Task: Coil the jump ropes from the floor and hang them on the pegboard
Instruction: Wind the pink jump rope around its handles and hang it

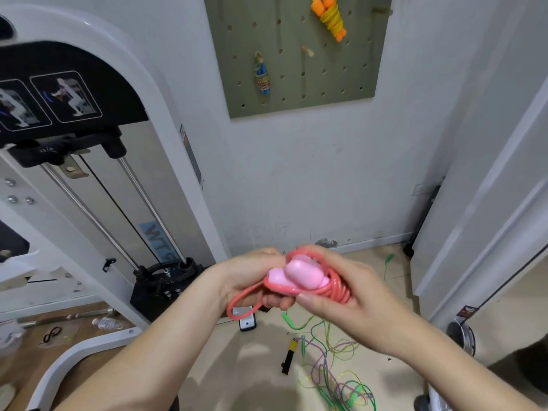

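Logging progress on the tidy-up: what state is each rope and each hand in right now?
pink rope: partly coiled, one loop hanging loose, held in both hands.
left hand: grips the pink rope.
right hand: grips the pink rope.
yellow rope: coiled, hanging on the pegboard.
blue rope: coiled, hanging on the pegboard.
floor ropes: tangled, uncoiled.

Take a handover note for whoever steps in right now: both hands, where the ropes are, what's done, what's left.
Left hand holds the pink jump rope from below; right hand grips its coils. One loop hangs loose under the left hand.
Done: yellow rope and blue rope hang on the pegboard.
Left: finish the pink coil and hang it, then coil and hang the tangled ropes lying on the floor.
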`<action>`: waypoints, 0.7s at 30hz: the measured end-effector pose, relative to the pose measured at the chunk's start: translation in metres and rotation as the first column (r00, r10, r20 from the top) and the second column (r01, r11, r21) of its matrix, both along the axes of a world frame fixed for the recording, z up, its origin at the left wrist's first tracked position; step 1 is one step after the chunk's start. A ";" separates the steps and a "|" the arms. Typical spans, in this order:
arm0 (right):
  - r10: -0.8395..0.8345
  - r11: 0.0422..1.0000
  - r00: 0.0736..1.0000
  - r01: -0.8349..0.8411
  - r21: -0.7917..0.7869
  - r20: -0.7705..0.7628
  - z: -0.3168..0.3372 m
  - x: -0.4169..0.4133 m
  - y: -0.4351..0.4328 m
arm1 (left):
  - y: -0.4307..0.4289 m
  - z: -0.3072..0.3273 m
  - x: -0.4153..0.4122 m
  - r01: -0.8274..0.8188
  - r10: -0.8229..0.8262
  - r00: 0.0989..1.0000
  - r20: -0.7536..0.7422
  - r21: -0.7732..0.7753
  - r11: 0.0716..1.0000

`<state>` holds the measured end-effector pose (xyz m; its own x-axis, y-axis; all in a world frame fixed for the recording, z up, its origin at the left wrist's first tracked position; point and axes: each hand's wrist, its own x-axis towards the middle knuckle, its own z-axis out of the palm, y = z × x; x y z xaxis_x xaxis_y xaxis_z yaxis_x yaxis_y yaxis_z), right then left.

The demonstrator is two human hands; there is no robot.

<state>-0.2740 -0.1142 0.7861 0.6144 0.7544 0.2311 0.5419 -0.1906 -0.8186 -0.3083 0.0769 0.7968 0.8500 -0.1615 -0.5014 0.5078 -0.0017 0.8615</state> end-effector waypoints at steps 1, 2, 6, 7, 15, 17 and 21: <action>0.034 0.995 0.991 -0.021 0.100 -0.127 0.001 0.002 0.000 | -0.001 0.000 0.001 -0.014 0.014 1.000 0.000 -0.044 0.999; 0.063 0.985 0.971 -0.024 0.168 -0.229 0.001 0.003 0.000 | -0.002 -0.001 0.001 -0.036 0.036 0.999 0.001 -0.068 0.997; 0.074 0.979 0.917 0.007 0.201 -0.393 -0.006 0.001 0.006 | 0.000 -0.011 -0.005 -0.030 0.031 0.999 0.013 -0.095 0.995; 0.060 0.976 0.893 0.042 0.214 -0.446 -0.009 0.002 0.006 | 0.002 -0.012 -0.008 -0.018 0.020 1.000 0.017 -0.086 0.996; -0.086 0.899 0.630 0.384 0.213 -0.772 -0.020 0.020 0.004 | -0.008 -0.012 -0.033 -0.291 0.254 0.924 0.287 0.091 0.953; -0.068 0.878 0.552 0.428 0.212 -0.831 -0.018 0.019 0.009 | -0.018 -0.019 -0.036 -0.370 0.317 0.890 0.327 0.113 0.922; -0.019 0.868 0.434 0.454 0.201 -0.901 -0.018 0.018 0.018 | -0.025 -0.022 -0.045 -0.540 -0.089 0.724 0.684 0.641 0.545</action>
<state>-0.2560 -0.0964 0.7682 0.7888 0.5289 -0.3130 -0.4885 0.2304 -0.8416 -0.3530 0.0515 0.7751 0.9180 0.2544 0.3043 -0.0022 -0.7640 0.6452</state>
